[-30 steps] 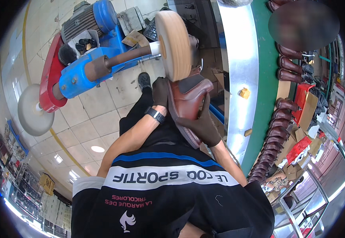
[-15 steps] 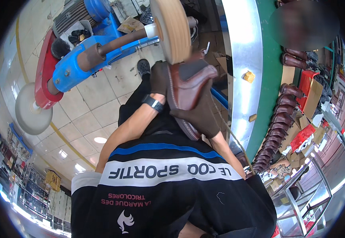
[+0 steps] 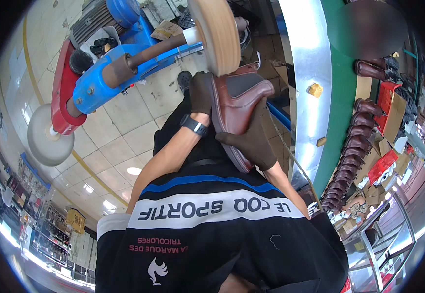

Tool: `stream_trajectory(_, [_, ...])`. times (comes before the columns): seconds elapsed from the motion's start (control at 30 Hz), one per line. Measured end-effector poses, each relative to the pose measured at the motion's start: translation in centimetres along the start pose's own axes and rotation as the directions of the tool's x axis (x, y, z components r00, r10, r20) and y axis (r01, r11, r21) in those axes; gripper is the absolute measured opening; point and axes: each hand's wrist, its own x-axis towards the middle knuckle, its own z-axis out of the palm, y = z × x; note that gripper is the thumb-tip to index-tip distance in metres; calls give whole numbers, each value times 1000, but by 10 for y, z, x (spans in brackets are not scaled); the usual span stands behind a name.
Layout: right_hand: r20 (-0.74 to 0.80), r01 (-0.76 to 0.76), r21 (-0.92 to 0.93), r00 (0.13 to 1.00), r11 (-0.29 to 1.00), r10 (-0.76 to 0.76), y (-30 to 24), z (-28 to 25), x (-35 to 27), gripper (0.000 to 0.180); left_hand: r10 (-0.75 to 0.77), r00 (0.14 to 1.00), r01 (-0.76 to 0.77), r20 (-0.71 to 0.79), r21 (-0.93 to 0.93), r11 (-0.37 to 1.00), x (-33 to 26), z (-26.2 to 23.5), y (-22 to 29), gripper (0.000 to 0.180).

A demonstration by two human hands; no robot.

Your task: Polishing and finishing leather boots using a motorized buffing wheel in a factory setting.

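A brown leather ankle boot [image 3: 237,115] with a dark elastic side panel is held between my two gloved hands. My left hand [image 3: 201,93], in a dark brown glove, grips it along the sole by the heel end. Lower down, my right hand [image 3: 251,141], gloved alike, wraps round the front of the boot, its thumb across the toe area. The boot's heel-side top edge lies against or just under a pale buffing wheel [image 3: 217,39], blurred as if spinning. Whether they touch I cannot tell.
The wheel's shaft runs to a blue machine housing [image 3: 95,83] with a red guard [image 3: 61,97] and a white wheel [image 3: 49,139] at left. On the right, a metal-edged green bench [image 3: 332,127] bears yellowish lumps [image 3: 315,90]; beyond stands a row of brown boots [image 3: 351,151].
The whole view has shifted a little to the right. The boot's upper edge, smeared beside the wheel before, now shows more sharply. Both hands keep their hold.
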Motion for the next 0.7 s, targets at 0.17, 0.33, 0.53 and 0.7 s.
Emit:
stream_trajectory(0.17, [17,-1,-35,1000,999,1,-3,-2,-3,131,109,994,-105,-16,158,982,-1,4,-40,21])
stream_trajectory(0.33, [191,-53,-380,972,923,134,2,-15,-6,120,-532,825,446,189,-797,408,-10,5,-28,27])
stream_trajectory(0.53, [219,-18,-47,975,999,28,12,-53,-18,95,-400,793,544,459,-829,128,-16,-1,-40,34])
stream_trajectory(0.7, [265,-7,186,963,983,-43,30,-72,-23,102,469,613,-422,636,-238,875,2,5,-98,38])
